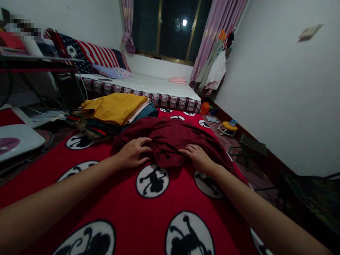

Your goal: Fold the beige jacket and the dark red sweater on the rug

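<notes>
A dark maroon garment (172,136) lies crumpled on a red blanket (127,209) printed with white circles and black figures. My left hand (132,153) rests on the garment's near left edge, fingers curled into the cloth. My right hand (198,157) lies flat on its near right edge, fingers spread over the fabric. Both forearms reach in from the bottom of the view.
A stack of folded clothes topped by a yellow piece (114,108) sits behind the garment to the left. Beyond is a bed (148,86) with pillows under a dark window. A small stool (251,145) and toys stand on the floor at right. Shelving stands at left.
</notes>
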{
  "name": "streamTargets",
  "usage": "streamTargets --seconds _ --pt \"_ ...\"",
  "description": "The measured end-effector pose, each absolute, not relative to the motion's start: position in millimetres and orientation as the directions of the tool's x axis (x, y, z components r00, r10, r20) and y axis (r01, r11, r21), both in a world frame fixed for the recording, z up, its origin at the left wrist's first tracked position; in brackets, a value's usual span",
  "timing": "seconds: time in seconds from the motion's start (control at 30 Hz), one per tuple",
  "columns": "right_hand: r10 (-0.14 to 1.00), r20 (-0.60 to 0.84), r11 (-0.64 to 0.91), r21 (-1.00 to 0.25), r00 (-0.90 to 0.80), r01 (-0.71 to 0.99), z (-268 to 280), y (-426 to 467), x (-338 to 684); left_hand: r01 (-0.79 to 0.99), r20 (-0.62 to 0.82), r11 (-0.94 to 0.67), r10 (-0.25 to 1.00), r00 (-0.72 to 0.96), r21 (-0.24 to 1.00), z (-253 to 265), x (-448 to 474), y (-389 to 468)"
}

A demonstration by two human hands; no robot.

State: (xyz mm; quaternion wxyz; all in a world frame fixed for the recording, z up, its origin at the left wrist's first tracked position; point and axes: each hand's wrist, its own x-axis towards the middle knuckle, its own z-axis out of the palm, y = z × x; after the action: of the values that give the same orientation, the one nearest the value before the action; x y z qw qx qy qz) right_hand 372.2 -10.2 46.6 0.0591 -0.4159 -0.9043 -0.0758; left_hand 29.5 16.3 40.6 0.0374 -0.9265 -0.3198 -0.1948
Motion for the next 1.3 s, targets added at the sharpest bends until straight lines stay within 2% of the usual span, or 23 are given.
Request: streamTargets --seconds 0.1,0.2,0.3,0.4,0.53,0.63,0.7,0.77,0.87,0.93,1.07,1.2,1.3 --pt "0.79 0.13 0.561 0.239 -0.599 0.793 56 -14 377 0.599 0.351 -0.801 0.562 0.749 0.005 39 19 4" --pt "0.815 0.093 0.522 0.311 -0.572 0.795 64 -18 394 0.622 0.354 -0.783 0.576 0.737 -0.022 33 6 -1" --pt "0.799 0.115 0.533 0.319 -0.59 0.784 73 -26 416 0.628 0.373 -0.779 0.582 0.723 -0.003 32 -9 1" --pt "0.765 0.212 0.537 0.311 -0.608 0.784 90 -41 437 0.642 0.446 -0.763 0.6 0.664 0.071 45 -29 3" --pt "0.784 0.307 0.492 0.223 -0.54 0.841 108 -66 458 0.684 0.514 -0.713 0.649 0.561 0.153 69 -64 3" --pt "0.853 0.176 0.483 0.092 -0.491 0.871 105 -79 463 0.689 0.441 -0.707 0.676 0.59 0.162 71 -81 0" --pt "0.912 0.071 0.402 0.029 -0.403 0.915 99 -84 459 0.683 0.362 -0.71 0.69 0.627 0.171 64 -83 -3" --pt "0.966 0.048 0.252 0.036 -0.253 0.967 94 -86 450 0.673 0.294 -0.713 0.697 0.654 0.196 55 -79 -6" --pt "0.983 0.152 0.079 0.134 -0.099 0.988 86 -86 431 0.665 0.248 -0.708 0.706 0.663 0.236 48 -69 -10" --pt "0.973 0.191 0.093 0.205 -0.133 0.974 79 -86 417 0.669 0.242 -0.698 0.716 0.654 0.256 48 -64 -14" --pt "0.963 0.112 0.199 0.31 -0.243 0.93 62 -91 395 0.669 0.238 -0.684 0.729 0.642 0.29 51 -56 -22" --pt "0.979 0.041 0.18 0.28 -0.199 0.943 57 -99 384 0.693 0.214 -0.624 0.779 0.589 0.361 49 -51 -30" --pt "0.978 0.091 0.156 0.278 -0.188 0.948 60 -109 381 0.687 0.141 -0.61 0.779 0.61 0.395 45 -49 -32"
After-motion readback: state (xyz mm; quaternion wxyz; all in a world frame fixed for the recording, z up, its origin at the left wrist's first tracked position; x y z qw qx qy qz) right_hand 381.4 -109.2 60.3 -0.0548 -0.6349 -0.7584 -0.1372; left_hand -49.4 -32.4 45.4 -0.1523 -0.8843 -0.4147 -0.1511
